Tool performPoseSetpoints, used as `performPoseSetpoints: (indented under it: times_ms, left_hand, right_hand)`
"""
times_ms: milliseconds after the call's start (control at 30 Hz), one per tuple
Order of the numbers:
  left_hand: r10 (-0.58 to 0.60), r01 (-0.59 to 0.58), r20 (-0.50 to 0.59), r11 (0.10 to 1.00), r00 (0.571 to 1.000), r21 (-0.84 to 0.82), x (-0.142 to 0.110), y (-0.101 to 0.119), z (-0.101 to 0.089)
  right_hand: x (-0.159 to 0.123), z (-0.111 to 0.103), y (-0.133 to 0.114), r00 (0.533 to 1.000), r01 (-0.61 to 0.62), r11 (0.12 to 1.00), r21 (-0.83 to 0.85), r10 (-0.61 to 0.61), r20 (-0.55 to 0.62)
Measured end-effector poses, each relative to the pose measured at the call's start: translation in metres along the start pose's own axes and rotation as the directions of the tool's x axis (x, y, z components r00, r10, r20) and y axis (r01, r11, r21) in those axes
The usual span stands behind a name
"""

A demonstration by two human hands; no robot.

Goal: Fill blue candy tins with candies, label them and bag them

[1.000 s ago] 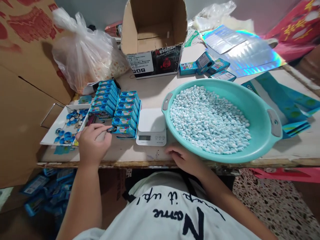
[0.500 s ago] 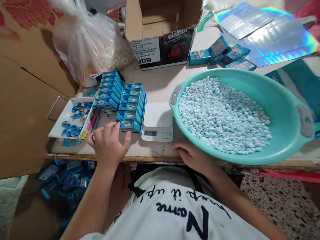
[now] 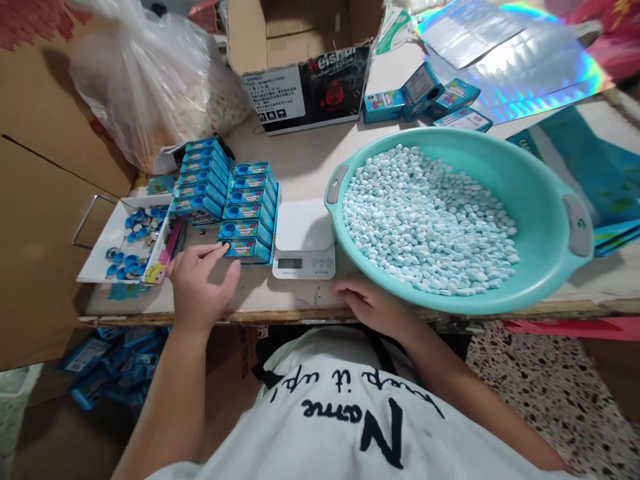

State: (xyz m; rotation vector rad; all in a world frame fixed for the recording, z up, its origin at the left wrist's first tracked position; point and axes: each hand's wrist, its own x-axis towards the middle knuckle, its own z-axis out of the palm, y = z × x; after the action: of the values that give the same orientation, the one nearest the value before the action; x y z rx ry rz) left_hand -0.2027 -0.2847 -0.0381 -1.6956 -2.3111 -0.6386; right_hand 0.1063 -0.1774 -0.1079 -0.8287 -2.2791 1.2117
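Note:
My left hand [image 3: 199, 288] has its fingers spread and its thumb apart. One fingertip touches the left end of the nearest blue candy box [image 3: 245, 250], at its round opening. This box is the front one in a row of several, lettered "Caramelo Macizo". My right hand [image 3: 370, 303] rests at the table edge with its fingers loosely curled and nothing visible in them. Between the hands sits a white digital scale [image 3: 304, 230] reading 0.0, its plate bare. A teal basin [image 3: 537, 227] of pale blue and white candies [image 3: 430, 227] stands beyond my right hand.
A second row of blue boxes [image 3: 200, 177] stands behind left. A white tray [image 3: 93, 263] holds blue caps [image 3: 131, 261]. At the back are a bulging plastic bag [image 3: 160, 80], an open carton [image 3: 305, 93] and loose boxes [image 3: 383, 107]. More boxes [image 3: 107, 367] lie below the table.
The view has turned slightly, so the things on the table appear farther left. My left fingertip stays at the front box, and my right hand keeps its curled pose by the table edge.

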Motion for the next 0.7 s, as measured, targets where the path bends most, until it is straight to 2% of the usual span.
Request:
performPoseSetpoints:
  times_ms: [67,133,233,300,333,400,467,533,600,633,700]
  left_hand:
    - [-0.099,0.082,-0.082,0.979,0.992,-0.186,-0.003,-0.004,0.007]
    - [-0.128,0.089,-0.142,0.963,0.982,-0.253,0.003,0.001,0.006]
    - [0.026,-0.058,-0.141,0.973,0.99,-0.225,0.036,0.02,-0.008]
    - [0.163,-0.174,-0.075,0.967,0.984,-0.184,0.07,0.034,-0.016]
    - [0.205,-0.202,0.006,0.97,0.979,-0.137,0.088,0.039,-0.016]
    - [0.185,-0.18,0.127,0.982,0.975,-0.049,0.12,0.046,-0.004]
    - [0.113,-0.119,0.246,0.993,0.963,0.012,0.142,0.046,0.02]
    - [0.053,-0.074,0.404,0.997,0.913,0.037,0.154,0.044,0.044]
    - [0.044,-0.068,0.499,0.997,0.866,0.03,0.157,0.041,0.056]
    - [0.052,-0.073,0.519,0.997,0.853,0.021,0.155,0.04,0.054]
    - [0.077,-0.093,0.488,0.996,0.869,0.009,0.148,0.038,0.039]
  right_hand:
    - [0.001,0.0,0.0,1.0,-0.003,1.0,0.009,0.003,0.017]
    - [0.003,0.001,0.001,1.0,0.013,1.0,0.018,-0.014,0.025]
    - [0.005,0.003,0.002,1.0,0.026,0.999,0.034,-0.027,0.007]
    - [0.006,0.004,0.003,1.0,0.018,0.999,0.045,-0.018,-0.007]
    - [0.006,0.005,0.003,1.0,0.013,0.999,0.045,-0.013,-0.007]
    - [0.006,0.005,0.003,1.0,0.009,0.999,0.032,-0.009,-0.004]
    - [0.006,0.004,0.001,1.0,0.009,1.0,0.005,-0.009,-0.006]
    - [0.006,0.002,0.0,1.0,0.01,1.0,-0.014,-0.01,-0.014]
    - [0.005,0.001,-0.001,1.0,0.014,1.0,-0.017,-0.014,-0.025]
    - [0.005,0.0,-0.001,0.999,0.015,1.0,-0.014,-0.015,-0.03]
    - [0.004,0.001,-0.001,0.999,0.018,1.0,-0.001,-0.018,-0.035]
